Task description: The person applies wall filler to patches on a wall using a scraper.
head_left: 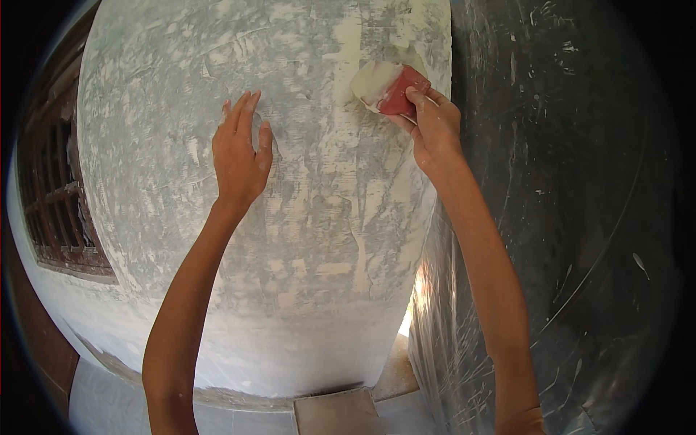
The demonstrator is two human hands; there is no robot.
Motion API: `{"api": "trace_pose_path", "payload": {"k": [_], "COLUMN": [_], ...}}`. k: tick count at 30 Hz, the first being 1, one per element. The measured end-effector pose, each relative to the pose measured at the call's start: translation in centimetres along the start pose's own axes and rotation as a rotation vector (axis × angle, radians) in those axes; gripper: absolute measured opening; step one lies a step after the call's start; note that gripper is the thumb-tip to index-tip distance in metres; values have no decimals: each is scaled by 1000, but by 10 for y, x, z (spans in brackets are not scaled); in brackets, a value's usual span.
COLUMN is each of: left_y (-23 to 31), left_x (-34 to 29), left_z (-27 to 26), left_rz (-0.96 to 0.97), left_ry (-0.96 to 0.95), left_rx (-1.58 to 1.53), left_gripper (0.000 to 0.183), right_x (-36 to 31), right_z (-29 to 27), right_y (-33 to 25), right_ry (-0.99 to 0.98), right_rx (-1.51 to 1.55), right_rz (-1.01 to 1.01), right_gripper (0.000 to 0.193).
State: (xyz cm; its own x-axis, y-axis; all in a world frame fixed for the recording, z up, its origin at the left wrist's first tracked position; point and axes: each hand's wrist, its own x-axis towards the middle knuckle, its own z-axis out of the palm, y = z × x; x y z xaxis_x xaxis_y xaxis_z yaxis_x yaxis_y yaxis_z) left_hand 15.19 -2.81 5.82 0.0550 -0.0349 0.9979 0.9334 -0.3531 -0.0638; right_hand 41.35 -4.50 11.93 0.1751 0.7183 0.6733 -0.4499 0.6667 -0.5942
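Note:
Between the thumb and fingers of my right hand [437,129] is a red flat putty scraper [403,91], held up near the wall's right edge. Pale wet putty [377,80] covers the scraper's left part and meets the wall there. The wall [312,217] is grey with patchy cream smears of filler. Further left, my left hand [242,148] is raised in front of the wall with its fingers stretched upward and nothing in it. Whether its fingertips touch the surface, I cannot tell. Specks of putty dot both hands.
A dark wooden window with bars [61,188] is at the far left. Dark plastic sheeting [573,217], splashed with white, hangs along the right side. Low down lie a brown board or tile [337,413] and the grey tiled floor [239,422].

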Motion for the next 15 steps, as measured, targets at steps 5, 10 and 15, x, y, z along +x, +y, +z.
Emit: {"api": "trace_pose_path", "payload": {"k": [5,10,15], "left_y": [10,7,-3], "left_x": [22,34,45], "left_z": [22,39,57], "left_rz": [6,73,109], "left_ry": [33,21,33], "left_rx": [100,193,274], "left_gripper": [46,47,48], "right_x": [40,58,68], "right_z": [-5,-5,-5], "right_y": [-5,6,20], "right_ry": [67,76,16], "right_rx": [-326,-586,-925], "right_rz": [-350,-818,-1267], "right_gripper": [25,24,32]}}
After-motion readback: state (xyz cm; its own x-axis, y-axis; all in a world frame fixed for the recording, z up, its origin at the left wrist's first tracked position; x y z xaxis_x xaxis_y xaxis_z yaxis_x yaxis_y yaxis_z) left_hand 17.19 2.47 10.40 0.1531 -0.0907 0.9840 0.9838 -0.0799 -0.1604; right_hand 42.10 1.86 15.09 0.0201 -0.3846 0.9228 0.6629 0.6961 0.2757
